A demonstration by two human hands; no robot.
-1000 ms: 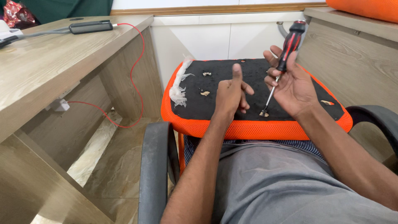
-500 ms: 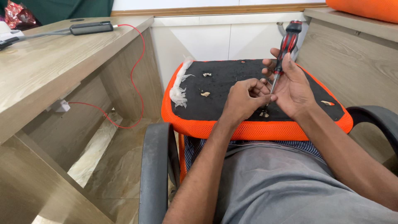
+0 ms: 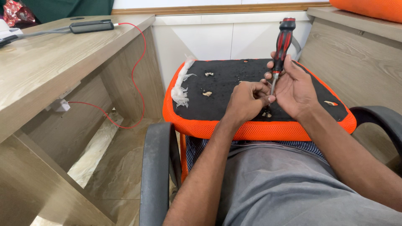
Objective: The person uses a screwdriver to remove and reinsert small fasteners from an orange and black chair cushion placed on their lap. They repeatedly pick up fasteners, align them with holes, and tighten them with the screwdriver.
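An orange-edged seat cushion with a black underside (image 3: 226, 79) lies across my lap. My right hand (image 3: 293, 88) grips a red and black screwdriver (image 3: 282, 44), held upright with its tip down on the black panel. My left hand (image 3: 247, 100) is curled beside the metal shaft, its fingertips pinching near the tip. What sits under the tip is hidden by my fingers. Small pale scraps (image 3: 207, 93) lie on the black surface.
A tuft of white stuffing (image 3: 181, 86) hangs at the cushion's left edge. A wooden desk (image 3: 50, 67) stands to the left with a red cable (image 3: 138, 71) trailing down it. Black chair armrests (image 3: 155, 167) flank me, and a wooden cabinet (image 3: 351, 54) is at right.
The screwdriver has swung from tilted to upright. My left hand slid right from the middle of the panel to the screwdriver's shaft and closed its fingers there.
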